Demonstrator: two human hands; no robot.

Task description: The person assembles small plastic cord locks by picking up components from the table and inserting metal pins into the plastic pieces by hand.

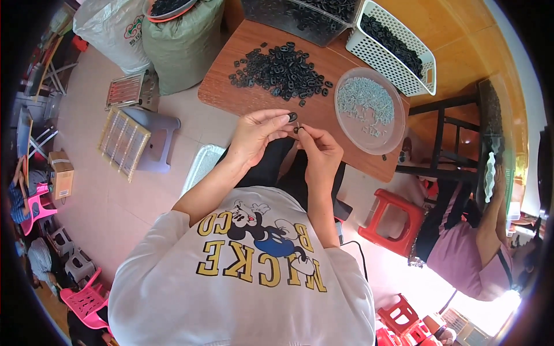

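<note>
Both my hands are raised in front of my body at the near edge of the brown table (346, 153). Between its thumb and fingers, my left hand (251, 138) pinches a small black oval piece (293, 117). My right hand (321, 154), close beside it, pinches another small black piece (297, 130). A thin pin-like part shows between the two, too small to make out well. Beyond my hands lies a heap of similar black oval pieces (283, 69). To its right, a round clear plastic tray (353, 137) holds many small silvery screws or pins (366, 99).
A white perforated basket (398, 78) and a clear bin (311, 32), both with black pieces, stand at the back. Sacks (179, 52), a grey-blue stool (164, 138) and a framed rack (122, 141) are left. A red stool (392, 222) and a seated person (470, 256) are right.
</note>
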